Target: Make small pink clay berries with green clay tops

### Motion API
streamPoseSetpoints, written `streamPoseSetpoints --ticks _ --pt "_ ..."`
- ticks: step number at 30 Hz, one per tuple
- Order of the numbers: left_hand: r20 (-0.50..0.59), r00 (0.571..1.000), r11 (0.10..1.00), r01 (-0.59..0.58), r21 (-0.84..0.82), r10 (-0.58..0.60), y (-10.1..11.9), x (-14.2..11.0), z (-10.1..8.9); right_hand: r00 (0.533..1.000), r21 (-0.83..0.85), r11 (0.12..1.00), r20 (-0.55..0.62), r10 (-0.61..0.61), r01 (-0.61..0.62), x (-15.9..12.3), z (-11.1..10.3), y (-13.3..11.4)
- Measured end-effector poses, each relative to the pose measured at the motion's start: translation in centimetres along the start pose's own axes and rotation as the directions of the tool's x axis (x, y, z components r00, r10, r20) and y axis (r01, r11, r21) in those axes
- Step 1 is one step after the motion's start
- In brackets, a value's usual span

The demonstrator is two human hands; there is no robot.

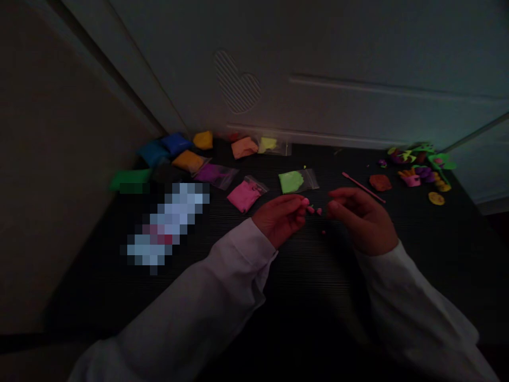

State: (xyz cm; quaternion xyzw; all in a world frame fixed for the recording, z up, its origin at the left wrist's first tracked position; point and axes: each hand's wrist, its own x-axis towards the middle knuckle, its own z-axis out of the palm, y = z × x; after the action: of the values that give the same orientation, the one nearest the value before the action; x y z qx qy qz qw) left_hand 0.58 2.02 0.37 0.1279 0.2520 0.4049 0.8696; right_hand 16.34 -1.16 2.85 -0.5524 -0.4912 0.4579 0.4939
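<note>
My left hand pinches a small pink clay ball between thumb and index finger. To its right, above the dark table, my right hand is loosely curled, thumb and index tips slightly apart; nothing shows between them. Small pink clay pieces with a bit of green appear in the gap between the hands. A tiny pink bit lies nearer to me. Just beyond my hands are a bag of light green clay and a bag of pink clay.
Several clay packets, among them a blue one and a purple one, lie at the back left. A pixelated bright patch is nearer. At right are a pink stick tool, a reddish-brown lump and colourful clay figures.
</note>
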Motion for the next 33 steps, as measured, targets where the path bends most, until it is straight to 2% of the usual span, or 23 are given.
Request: streamPoseSetpoints --ticks 14,21,33 --pt "0.033 0.998 0.998 -0.060 -0.001 0.060 0.8 0.4 -0.1 1.000 0.057 0.998 0.004 0.023 -0.023 0.4 0.0 0.5" --pt "0.000 0.996 0.995 -0.094 -0.013 0.094 0.9 0.5 -0.4 0.998 0.081 0.996 0.056 0.040 -0.045 0.6 0.2 0.6" --pt "0.024 0.989 0.987 -0.146 0.073 0.145 1.0 0.1 -0.3 0.993 0.084 0.996 0.113 -0.042 0.033 0.4 0.9 0.4"
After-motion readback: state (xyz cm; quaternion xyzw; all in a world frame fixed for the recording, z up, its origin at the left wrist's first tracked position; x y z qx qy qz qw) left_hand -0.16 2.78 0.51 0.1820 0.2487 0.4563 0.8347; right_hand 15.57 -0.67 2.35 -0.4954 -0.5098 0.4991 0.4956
